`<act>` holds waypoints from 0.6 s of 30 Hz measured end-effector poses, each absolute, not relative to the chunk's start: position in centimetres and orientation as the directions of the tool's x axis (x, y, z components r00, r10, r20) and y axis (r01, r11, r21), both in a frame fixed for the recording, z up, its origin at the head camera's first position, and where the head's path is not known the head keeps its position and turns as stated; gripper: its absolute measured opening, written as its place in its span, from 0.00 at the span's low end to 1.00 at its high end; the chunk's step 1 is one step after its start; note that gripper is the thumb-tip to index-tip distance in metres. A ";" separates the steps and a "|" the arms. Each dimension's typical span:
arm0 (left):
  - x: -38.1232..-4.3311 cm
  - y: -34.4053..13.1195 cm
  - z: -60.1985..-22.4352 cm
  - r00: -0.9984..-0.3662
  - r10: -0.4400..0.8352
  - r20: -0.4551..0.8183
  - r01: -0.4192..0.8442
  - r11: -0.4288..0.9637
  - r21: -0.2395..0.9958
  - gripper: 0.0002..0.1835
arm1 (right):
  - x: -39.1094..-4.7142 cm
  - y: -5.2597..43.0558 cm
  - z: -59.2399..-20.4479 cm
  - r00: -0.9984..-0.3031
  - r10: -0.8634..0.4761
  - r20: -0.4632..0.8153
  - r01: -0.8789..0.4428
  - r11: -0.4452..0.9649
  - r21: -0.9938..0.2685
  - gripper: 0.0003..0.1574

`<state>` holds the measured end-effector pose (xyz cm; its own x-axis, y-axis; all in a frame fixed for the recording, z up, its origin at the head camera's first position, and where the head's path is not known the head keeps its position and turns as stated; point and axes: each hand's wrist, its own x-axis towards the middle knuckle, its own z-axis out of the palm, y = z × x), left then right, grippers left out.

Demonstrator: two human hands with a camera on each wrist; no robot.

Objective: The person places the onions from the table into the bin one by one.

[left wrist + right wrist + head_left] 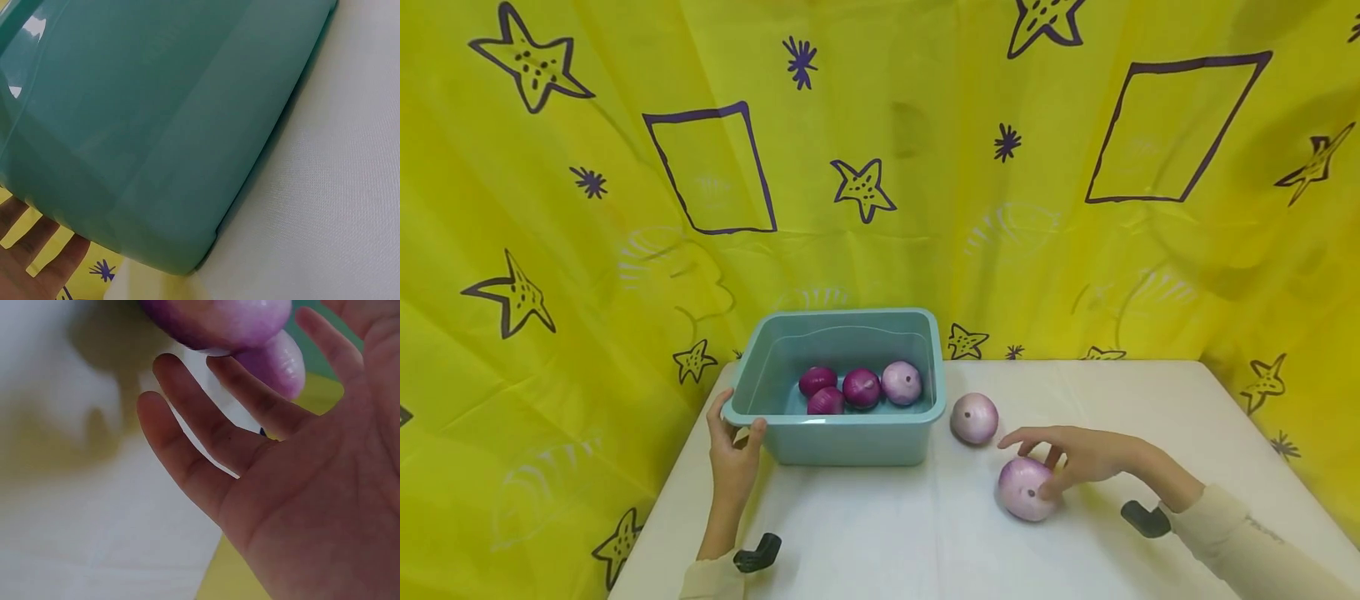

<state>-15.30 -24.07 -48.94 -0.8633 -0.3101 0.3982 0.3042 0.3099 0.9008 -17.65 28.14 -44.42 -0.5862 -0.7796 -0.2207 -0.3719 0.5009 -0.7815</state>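
A teal plastic bin (pixel 850 442) stands on the white table. My left hand (pixel 735 458) holds its front left corner, thumb at the front wall and fingers along the left side; in the left wrist view these fingers (pixel 65 259) lie spread against the bin wall (pixel 156 125). Inside the bin lie three dark purple onions (pixel 861 388) and one paler onion (pixel 901 383). My right hand (pixel 1086 458) is over a pale purple onion (pixel 1022 490) on the table, fingers spread and loosely bent, thumb overlapping its side. The right wrist view shows fingertips right at this onion (pixel 219 322).
Another pale onion (pixel 975 418) sits between the bin and my right hand, close to the bin's right side. A yellow curtain (pixel 865 267) with drawn stars hangs behind and beside the table (pixel 880 533).
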 end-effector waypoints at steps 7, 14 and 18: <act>-15.3 -24.1 -48.7 -0.871 -0.312 0.379 0.286 0.305 0.909 0.39 | -17.3 28.3 -45.5 -0.552 -0.823 -0.138 -0.446 0.431 -0.785 0.35; -15.2 -24.0 -48.7 -0.869 -0.308 0.386 0.294 0.305 0.906 0.39 | -18.0 28.1 -46.2 -0.660 -0.743 -0.112 -0.423 0.491 -0.762 0.35; -15.2 -24.1 -48.7 -0.872 -0.310 0.380 0.292 0.296 0.910 0.39 | -18.6 28.1 -46.9 -0.735 -0.674 -0.065 -0.416 0.525 -0.742 0.35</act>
